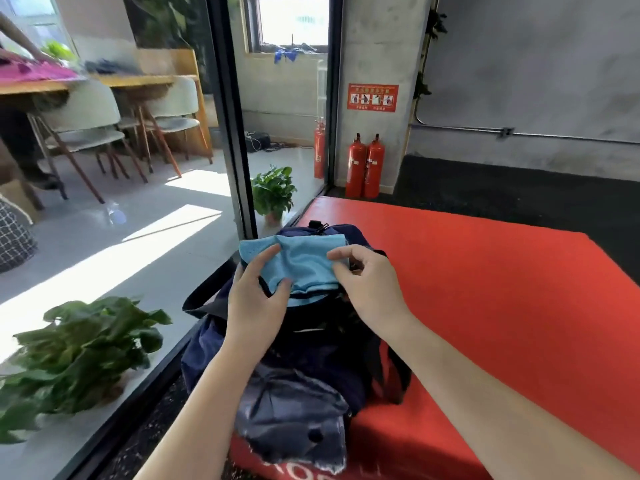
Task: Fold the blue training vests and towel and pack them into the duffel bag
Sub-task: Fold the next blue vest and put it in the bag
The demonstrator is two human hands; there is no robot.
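So both hands are on a folded light blue vest right over the open top of the navy duffel bag. The left hand pinches the vest's near left corner, thumb on top of the fabric and fingers spread along its left side. The right hand grips the vest's right edge, fingers curled over it, so both hands are clamped on the same piece of cloth with the vest stretched between them. The vest has a dark trim along its near edge and looks bunched rather than flat; whether it's actually touching the bag's inside I can't tell, but its near edge sits right at the bag opening.

The duffel bag lies on a red mat, close to the mat's left edge, with its black straps flopping off both sides. The end of the bag nearest the camera is a crumpled, paler navy flap.

Left of the bag there's a glass wall with a black frame. A leafy potted plant sits left of the bag behind the glass, and a smaller one stands just beyond the bag's far end. Two red fire extinguishers stand well beyond the bag against a concrete pillar.
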